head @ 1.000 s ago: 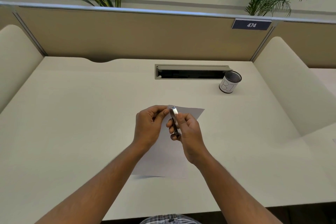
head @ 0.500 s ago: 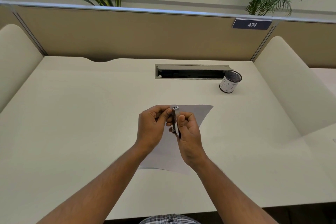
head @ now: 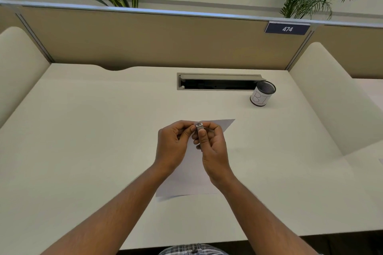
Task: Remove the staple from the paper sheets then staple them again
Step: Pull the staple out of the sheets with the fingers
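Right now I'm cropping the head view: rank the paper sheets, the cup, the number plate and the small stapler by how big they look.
1. paper sheets, partly hidden by the hands
2. number plate
3. cup, close to the plate; nearness differs, so unsure
4. stapler, mostly covered

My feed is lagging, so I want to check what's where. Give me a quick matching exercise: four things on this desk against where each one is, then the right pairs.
Things:
1. small metal stapler
2. paper sheets
3. mesh cup
4. number plate 474

Places:
A. at the right end of the cable slot
B. on the partition's top rail
C. gripped in the right hand
D. top edge pinched by the left hand, near edge on the desk

Pairs: 1-C, 2-D, 3-A, 4-B
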